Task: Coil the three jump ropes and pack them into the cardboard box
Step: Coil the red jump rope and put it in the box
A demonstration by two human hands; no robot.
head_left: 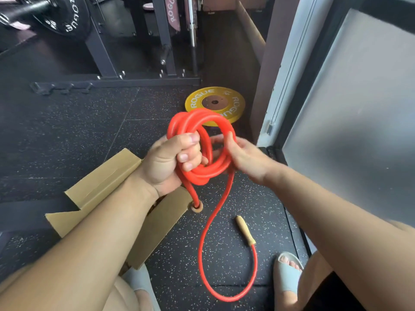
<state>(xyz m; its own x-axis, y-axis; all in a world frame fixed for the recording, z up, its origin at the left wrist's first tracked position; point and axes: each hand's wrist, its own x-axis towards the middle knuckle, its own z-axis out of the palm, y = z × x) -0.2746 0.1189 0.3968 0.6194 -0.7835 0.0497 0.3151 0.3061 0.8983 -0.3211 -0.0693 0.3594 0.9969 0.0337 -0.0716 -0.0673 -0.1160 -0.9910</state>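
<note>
A gym's speckled rubber floor (67,131), with a yellow plate (195,102) lying flat by the wall. Head view: my left hand (173,162) is fisted round the near side of the red rope (202,122), wound in several loops and held above the floor. My right hand (244,158) pinches the far side, thumb on top. A loose tail drops to a wooden handle (246,231) on the floor. The box (101,176) sits open beneath my left forearm, which hides its contents. The rope looks light, rubbery and springy. I judge it is best gripped across all loops together, or they may spring apart.
</note>
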